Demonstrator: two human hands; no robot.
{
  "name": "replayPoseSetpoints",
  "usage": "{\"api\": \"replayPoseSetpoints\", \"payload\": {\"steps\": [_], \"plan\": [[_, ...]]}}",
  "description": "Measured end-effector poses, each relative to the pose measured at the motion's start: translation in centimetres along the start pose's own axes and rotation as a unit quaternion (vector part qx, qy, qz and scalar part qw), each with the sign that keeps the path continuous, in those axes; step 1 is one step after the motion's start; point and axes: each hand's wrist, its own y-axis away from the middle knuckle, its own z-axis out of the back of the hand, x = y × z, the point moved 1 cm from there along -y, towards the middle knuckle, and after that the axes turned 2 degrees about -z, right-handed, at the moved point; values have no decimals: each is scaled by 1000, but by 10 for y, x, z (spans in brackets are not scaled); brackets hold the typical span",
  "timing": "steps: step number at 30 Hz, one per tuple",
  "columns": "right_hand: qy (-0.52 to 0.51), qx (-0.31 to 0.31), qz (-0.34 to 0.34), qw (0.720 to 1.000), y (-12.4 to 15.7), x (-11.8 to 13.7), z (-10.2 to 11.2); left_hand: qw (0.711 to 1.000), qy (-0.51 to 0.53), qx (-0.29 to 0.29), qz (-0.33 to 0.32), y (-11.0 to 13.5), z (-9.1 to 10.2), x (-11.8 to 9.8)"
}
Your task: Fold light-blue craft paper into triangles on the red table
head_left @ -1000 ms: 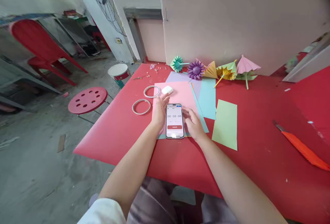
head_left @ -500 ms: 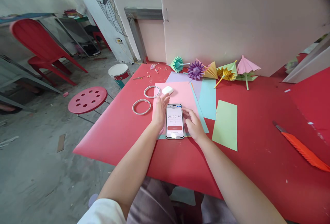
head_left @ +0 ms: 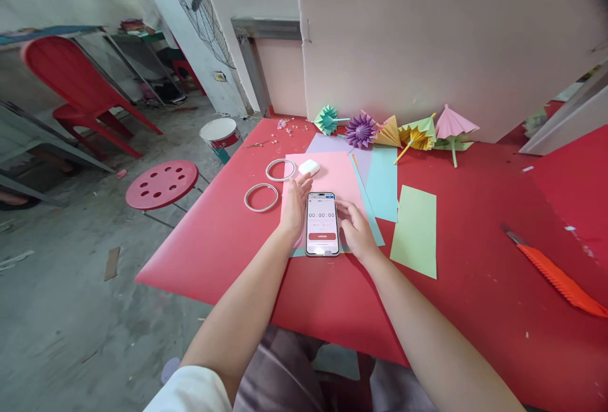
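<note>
A phone [head_left: 322, 224] with a timer reading 00:00:00 lies between my two hands, over a pink sheet of paper [head_left: 327, 171]. My left hand [head_left: 295, 209] is along its left side, fingers stretched and apart. My right hand [head_left: 356, 228] is by its right side, fingers loosely extended and near the phone's edge; whether they touch it I cannot tell. Just beyond my left fingertips sits a white case [head_left: 309, 168]. Two rolls of tape [head_left: 261, 198] lie to the left of that hand.
Folded paper umbrellas [head_left: 453, 124] and a purple paper rosette [head_left: 360, 131] line the back of the red table [head_left: 213, 235]. Blue paper [head_left: 384, 174] and green paper [head_left: 418, 228] lie rightward, with an orange cutter [head_left: 555, 273] farther right. A pink stool [head_left: 161, 183] and paint bucket [head_left: 221, 137] stand left.
</note>
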Motion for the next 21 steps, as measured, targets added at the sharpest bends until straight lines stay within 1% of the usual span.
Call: {"api": "replayPoseSetpoints", "payload": {"steps": [3, 5, 7, 9, 10, 11, 12, 14, 15, 16, 18, 21], "plan": [[-3, -4, 4, 1000, 1, 2, 0, 1000, -8, -1, -3, -2, 0, 0], [-7, -9, 4, 1000, 1, 3, 1, 999, -36, -5, -17, 0, 2, -1], [-8, -19, 3, 1000, 2, 5, 2, 994, -104, -9, -41, 10, 5, -3], [-7, -32, -7, 999, 2, 7, 4, 974, -215, -14, -64, 31, 8, -3], [-6, -36, -14, 999, 2, 7, 5, 958, -278, -22, -68, 45, 9, -2], [-6, -39, -20, 999, 3, 7, 6, 935, -346, -18, -72, 60, 8, 1], [-6, -37, -27, 999, 5, 8, 7, 904, -420, -9, -77, 75, 6, 5], [-1, -28, -35, 999, 10, 8, 9, 832, -545, 0, -104, 101, 0, 14], [4, -19, -37, 999, 14, 9, 10, 801, -587, 5, -119, 110, -4, 19], [9, -10, -40, 999, 19, 9, 11, 778, -615, -1, -125, 117, -8, 23], [17, 5, -40, 999, 29, 10, 12, 752, -646, -24, -130, 122, -16, 28], [37, 10, -26, 999, 41, 10, 12, 741, -657, -60, -125, 118, -23, 27]]}}
